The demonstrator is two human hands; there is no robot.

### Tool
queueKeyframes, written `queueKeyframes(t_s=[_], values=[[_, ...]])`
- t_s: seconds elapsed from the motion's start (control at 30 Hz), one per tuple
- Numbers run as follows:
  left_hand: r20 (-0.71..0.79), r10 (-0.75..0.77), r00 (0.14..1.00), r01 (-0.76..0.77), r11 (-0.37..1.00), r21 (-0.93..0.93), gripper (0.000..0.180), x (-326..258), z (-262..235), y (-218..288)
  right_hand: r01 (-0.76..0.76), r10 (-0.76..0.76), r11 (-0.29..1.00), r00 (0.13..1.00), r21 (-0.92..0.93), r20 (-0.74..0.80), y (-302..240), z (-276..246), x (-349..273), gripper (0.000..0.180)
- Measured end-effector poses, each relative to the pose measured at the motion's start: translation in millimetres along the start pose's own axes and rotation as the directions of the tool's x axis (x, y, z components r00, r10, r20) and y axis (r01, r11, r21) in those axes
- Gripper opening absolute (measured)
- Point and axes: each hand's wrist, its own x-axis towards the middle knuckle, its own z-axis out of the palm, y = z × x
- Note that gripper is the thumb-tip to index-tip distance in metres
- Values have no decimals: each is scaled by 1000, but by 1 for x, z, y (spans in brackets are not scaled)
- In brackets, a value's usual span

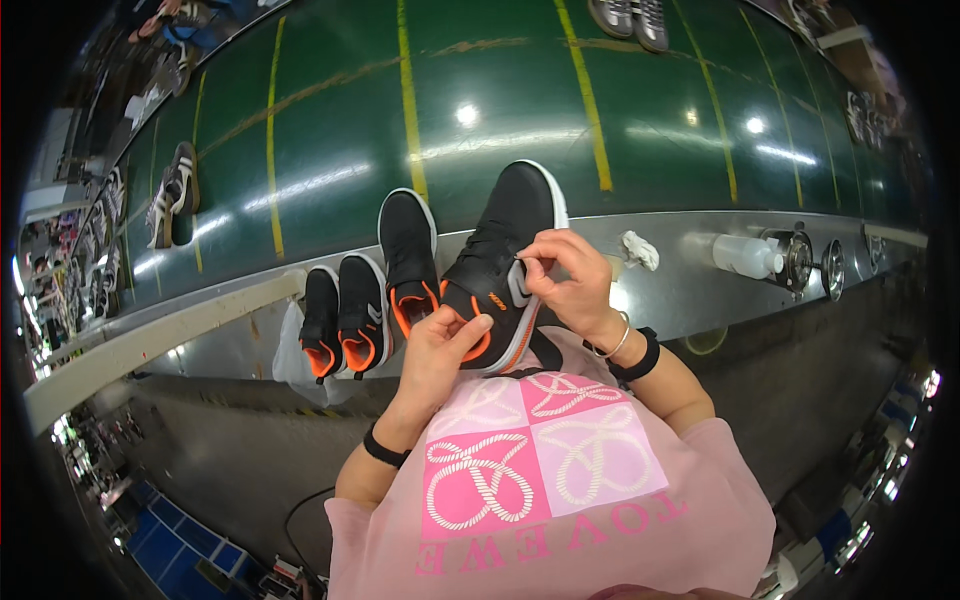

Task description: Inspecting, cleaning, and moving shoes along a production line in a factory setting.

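One shoe point(500, 240), L hand point(435, 350) & R hand point(578, 280) both on it

Green belt point(340, 130) w/ yellow lines fills the far side. Steel ledge point(670, 290) runs along its near edge, then the person's pink shirt point(710, 500) at the bottom.

Held shoe: blk, orange lining, white sole. It's betw. the hands, right in front of the shirt. Long axis runs away from the body, toe out past both hands twd the belt & leaning a bit R, heel nearest the shirt, opening facing back to L hand. Can't tell if the ledge takes any of its weight.

Mate point(405, 225) is just L of it, toe also pointing away; can't tell if they touch. Smaller blk pair point(358, 290) sits further L, w/ a clear bag point(290, 345) hanging beside it.

L hand: at the collar near the heel, thumb & fingers closed on the rim. R hand: on the outer side abt midway, nearer the toe, thumb & index pinched tight by the grey patch point(518, 285); what's betw. the tips is too small to tell.

Off R on the ledge: white bottle point(742, 256), well apart; white wad point(640, 250), nearer R hand.
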Motion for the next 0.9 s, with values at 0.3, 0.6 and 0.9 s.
queueKeyframes(t_s=[0.3,0.6,0.9], values=[[-128,26,991,-33,998,-50,9,38,-10,-1,-361,274,919,875,-159,-400,76,-89,-64,14],[-196,-68,978,83,994,70,24,89,-8,-61,-710,35,593,494,-380,-869,146,-250,-170,10],[-88,-51,995,61,991,116,8,88,-16,-71,-838,1,356,442,-413,-897,201,-347,-203,12]])
